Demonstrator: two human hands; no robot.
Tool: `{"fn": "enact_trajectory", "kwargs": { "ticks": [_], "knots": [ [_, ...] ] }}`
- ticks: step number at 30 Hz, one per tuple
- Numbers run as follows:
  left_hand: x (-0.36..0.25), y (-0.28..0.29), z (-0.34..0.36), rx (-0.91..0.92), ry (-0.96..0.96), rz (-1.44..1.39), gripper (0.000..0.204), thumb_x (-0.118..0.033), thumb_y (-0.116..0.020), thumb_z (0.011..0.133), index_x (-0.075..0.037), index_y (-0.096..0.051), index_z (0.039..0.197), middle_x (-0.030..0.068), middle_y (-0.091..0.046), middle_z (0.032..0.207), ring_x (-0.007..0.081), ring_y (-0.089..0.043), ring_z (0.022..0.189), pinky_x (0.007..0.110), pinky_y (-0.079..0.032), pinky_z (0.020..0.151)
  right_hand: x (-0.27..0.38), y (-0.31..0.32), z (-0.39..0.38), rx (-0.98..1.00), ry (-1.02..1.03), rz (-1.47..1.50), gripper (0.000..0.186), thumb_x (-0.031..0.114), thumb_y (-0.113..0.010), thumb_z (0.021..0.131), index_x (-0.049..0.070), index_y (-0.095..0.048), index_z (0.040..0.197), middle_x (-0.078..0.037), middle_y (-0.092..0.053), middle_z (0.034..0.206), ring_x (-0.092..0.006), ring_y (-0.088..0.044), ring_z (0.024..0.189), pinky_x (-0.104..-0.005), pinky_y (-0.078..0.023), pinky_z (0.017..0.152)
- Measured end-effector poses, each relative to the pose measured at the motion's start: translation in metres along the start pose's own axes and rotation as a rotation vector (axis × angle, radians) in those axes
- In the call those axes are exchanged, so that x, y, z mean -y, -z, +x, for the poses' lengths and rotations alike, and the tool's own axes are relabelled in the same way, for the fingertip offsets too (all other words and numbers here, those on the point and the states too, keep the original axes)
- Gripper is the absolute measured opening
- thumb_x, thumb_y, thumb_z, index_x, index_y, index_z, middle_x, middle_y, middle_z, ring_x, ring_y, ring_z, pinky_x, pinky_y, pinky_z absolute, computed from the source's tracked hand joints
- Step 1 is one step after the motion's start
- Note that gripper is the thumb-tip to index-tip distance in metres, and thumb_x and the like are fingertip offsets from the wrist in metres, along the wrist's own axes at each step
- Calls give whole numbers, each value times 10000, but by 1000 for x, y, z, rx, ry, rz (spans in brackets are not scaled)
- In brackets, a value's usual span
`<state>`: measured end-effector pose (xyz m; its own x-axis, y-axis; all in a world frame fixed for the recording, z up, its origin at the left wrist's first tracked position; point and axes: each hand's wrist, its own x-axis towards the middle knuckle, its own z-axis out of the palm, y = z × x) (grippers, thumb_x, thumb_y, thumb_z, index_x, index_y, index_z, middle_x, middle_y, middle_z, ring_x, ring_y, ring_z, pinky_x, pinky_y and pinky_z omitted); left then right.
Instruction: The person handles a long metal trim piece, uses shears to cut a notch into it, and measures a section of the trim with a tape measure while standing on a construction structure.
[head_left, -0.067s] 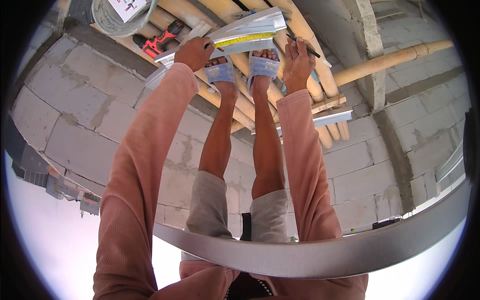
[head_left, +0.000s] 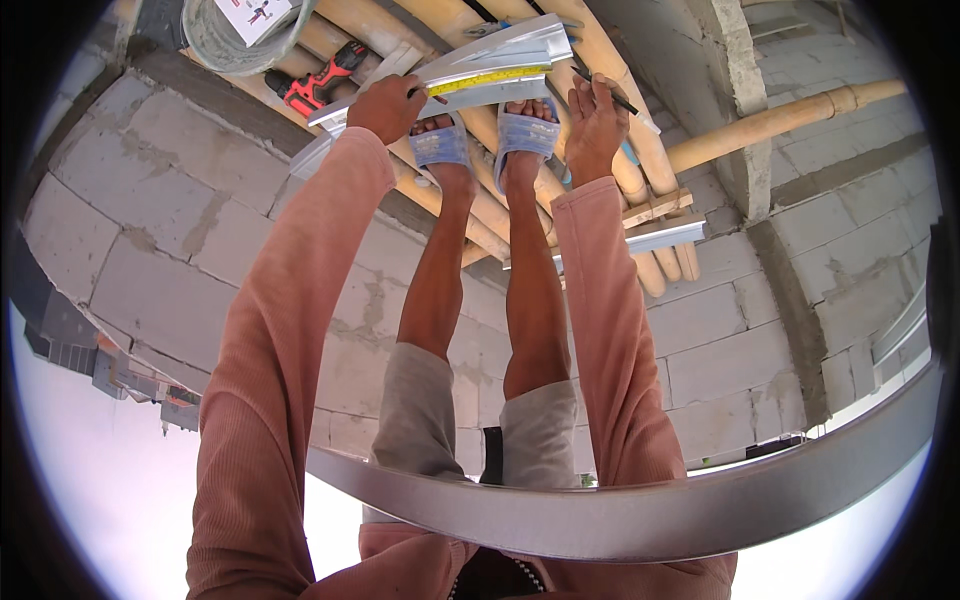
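Observation:
My left hand [head_left: 388,107] is closed at the left end of a yellow tape measure [head_left: 490,78], its fingers pressed down where the blade meets the metal. The tape's case cannot be seen. The blade runs along a silvery metal channel [head_left: 510,95], which lies slantwise over my feet's toes with another profile beside it. My right hand [head_left: 597,125], off the channel's right end, is closed around a thin dark pen [head_left: 622,103]. That pen slants across the fingers, its tip pointing up and left toward the channel.
Bamboo poles [head_left: 620,50] form the platform under my sandals [head_left: 440,146]. A red and black cordless drill [head_left: 318,82] lies left of my left hand, near a grey bucket [head_left: 215,40]. Another metal profile [head_left: 665,237] lies right. Block walls [head_left: 170,160] and a concrete column [head_left: 735,90] stand around.

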<state>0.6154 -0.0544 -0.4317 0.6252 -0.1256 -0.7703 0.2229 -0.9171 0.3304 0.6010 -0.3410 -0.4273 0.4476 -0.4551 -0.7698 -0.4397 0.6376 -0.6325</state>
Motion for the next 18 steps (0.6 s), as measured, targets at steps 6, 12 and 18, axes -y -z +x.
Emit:
{"fn": "enact_trajectory", "kwargs": {
  "ticks": [6, 12, 18],
  "knots": [
    [3, 9, -1, 40, -18, -38, 374, -401, -556, 943, -133, -680, 1173, 152, -663, 1180, 369, -624, 1087, 468, -489, 938, -8, 1, 9, -48, -38, 10, 175, 164, -692, 926, 55, -623, 1045, -79, -691, 993, -201, -683, 976, -366, -510, 936],
    [15, 9, 1, 46, -55, -68, 386, -405, -550, 946, -115, -681, 1165, 162, -667, 1167, 380, -625, 1073, 461, -490, 929, -10, -7, 9, 19, -22, -62, 151, 150, -698, 919, 80, -618, 1026, -71, -676, 991, -209, -676, 1007, -372, -512, 932],
    [14, 2, -2, -32, -121, -46, 336, -356, -571, 954, -112, -683, 1156, 184, -671, 1080, 391, -631, 1005, 442, -484, 904, -8, -17, 5, 116, 125, -191, 163, 127, -701, 910, 67, -630, 1044, -66, -684, 1021, -196, -676, 996, -353, -518, 911]
  ]
}}
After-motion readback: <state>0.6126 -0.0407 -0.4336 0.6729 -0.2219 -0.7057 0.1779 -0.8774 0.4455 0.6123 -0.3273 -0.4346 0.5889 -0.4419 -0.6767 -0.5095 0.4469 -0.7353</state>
